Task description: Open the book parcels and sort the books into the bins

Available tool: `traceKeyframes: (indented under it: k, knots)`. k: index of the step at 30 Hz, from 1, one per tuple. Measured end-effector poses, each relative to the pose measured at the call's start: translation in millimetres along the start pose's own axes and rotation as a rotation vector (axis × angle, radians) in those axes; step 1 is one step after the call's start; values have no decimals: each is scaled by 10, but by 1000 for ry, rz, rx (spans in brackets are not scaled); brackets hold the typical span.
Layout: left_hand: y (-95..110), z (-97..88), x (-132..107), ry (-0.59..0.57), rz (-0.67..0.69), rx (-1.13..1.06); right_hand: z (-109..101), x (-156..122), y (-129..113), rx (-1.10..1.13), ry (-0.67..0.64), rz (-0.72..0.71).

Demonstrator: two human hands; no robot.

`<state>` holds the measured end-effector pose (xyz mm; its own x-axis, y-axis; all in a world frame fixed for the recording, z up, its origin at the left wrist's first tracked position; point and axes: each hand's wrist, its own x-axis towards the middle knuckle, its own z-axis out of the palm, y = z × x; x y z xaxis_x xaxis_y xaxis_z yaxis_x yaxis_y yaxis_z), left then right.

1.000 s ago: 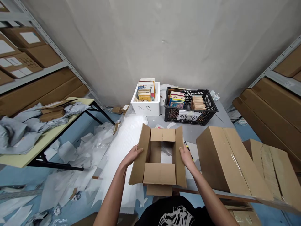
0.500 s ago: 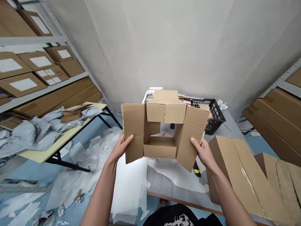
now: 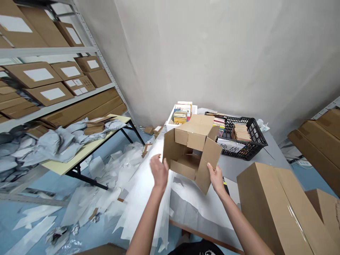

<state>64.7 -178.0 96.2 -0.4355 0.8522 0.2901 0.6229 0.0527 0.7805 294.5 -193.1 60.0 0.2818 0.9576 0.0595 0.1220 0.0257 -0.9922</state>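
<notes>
An open-ended cardboard box hangs between the hands above the surface, the right hand pinching its near flap, the left hand spread just beside the opposite edge, contact unclear. It looks light and unlikely to slip, its walls fairly stiff but flaps bendy at the creases, so opposite side walls should offer the surer hold.

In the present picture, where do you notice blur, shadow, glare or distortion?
Head view: the left hand looks slightly blurred; head view: the open carton is shaded inside; head view: tape on the big box at right shows a bright glare streak; head view: the shelf rack leans, probably by wide-angle distortion.
</notes>
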Motion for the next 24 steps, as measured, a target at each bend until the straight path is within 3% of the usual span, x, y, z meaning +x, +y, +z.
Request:
traceKeyframes:
  k: [2, 3, 5, 8, 11, 13, 16, 20, 24]
  knots:
    - [244, 108, -103, -173, 81, -77, 32, -44, 7, -15, -1, 10]
    - [355, 178, -122, -245, 43, -167, 52, -79, 12, -30, 4, 11]
    - [523, 335, -98, -325, -176, -412, 102, -179, 30, -58, 13, 6]
    - [608, 519, 8, -335, -447, -692, 181, -367, 78, -78, 56, 29]
    - [576, 556, 72, -285, -484, -843, 212, -498, 136, -105, 133, 59]
    - [530, 515, 81, -275, -432, -970, 196, -527, 177, -130, 157, 32]
    - [385, 420, 72, -359, -290, -1066, 141, -529, 247, -187, 128, -19]
    - [-11, 242, -16, -463, -239, -940, 66, -581, 350, -288, -57, -56]
    - [-429, 8, -194, -647, -201, -745, 32, -682, 408, -410, -189, -40]
